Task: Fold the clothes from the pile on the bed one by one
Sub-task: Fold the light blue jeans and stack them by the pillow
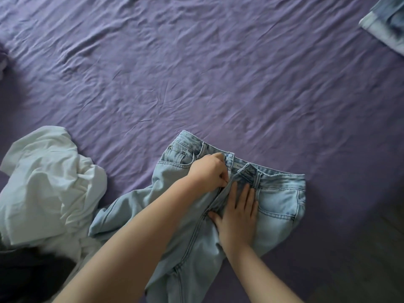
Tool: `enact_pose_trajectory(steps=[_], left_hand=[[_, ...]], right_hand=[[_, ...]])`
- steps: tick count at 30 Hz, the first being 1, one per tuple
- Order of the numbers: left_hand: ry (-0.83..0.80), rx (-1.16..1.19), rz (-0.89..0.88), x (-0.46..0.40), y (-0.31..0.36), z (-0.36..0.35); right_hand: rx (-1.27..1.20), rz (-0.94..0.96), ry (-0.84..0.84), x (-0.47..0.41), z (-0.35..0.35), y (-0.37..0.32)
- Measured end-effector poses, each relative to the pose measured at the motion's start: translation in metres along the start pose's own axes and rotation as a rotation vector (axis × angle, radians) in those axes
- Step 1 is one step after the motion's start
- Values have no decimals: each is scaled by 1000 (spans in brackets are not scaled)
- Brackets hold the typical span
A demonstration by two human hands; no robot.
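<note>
Bed (196, 73) under creased purple sheet; crumpled white garment (48, 182) left of the jeans, folded denim piece (387, 22) far beyond them to the right, dark cloth (32, 274) near-left. Light-blue jeans (282, 193) lying front-up near bed's near edge, waistband away. Left hand (208, 171) at the fly, fingers curled, pinching denim; right hand (238, 217) pressed flat just beside it, fingers straight.
</note>
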State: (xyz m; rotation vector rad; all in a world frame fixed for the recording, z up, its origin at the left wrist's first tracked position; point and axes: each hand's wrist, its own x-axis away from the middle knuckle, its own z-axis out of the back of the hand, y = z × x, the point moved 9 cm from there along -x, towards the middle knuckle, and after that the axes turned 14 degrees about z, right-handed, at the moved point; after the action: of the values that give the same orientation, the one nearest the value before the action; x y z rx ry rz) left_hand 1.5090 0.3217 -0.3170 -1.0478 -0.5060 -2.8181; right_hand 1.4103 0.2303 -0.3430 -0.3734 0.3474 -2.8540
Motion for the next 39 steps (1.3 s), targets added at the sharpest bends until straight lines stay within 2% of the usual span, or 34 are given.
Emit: enact_pose_trajectory(steps=[6, 11, 13, 18, 21, 25, 30, 32, 37, 39], left_hand=[[26, 1, 55, -8, 1, 2], [-117, -79, 11, -13, 2, 5], [-169, -106, -17, -13, 4, 4], [-183, -182, -59, -15, 9, 1], [-181, -158, -68, -18, 6, -1], [-184, -129, -72, -21, 4, -5], [-68, 50, -38, -23, 5, 3], [4, 104, -24, -25, 9, 9], [132, 105, 70, -23, 3, 8], [138, 70, 45, -21, 5, 10]], right_hand=[[-8, 4, -16, 1, 1, -1], [5, 45, 57, -1, 18, -3], [-31, -11, 106, -5, 29, 4], [-118, -143, -19, -25, 25, 23], [-181, -181, -178, -30, 13, 26], [-211, -208, -255, -32, 12, 25], [-140, -193, -309, -34, 6, 23], [-107, -159, -259, -32, 4, 19], [-1, -120, -181, -30, 4, 19], [17, -105, -156, -30, 8, 21]])
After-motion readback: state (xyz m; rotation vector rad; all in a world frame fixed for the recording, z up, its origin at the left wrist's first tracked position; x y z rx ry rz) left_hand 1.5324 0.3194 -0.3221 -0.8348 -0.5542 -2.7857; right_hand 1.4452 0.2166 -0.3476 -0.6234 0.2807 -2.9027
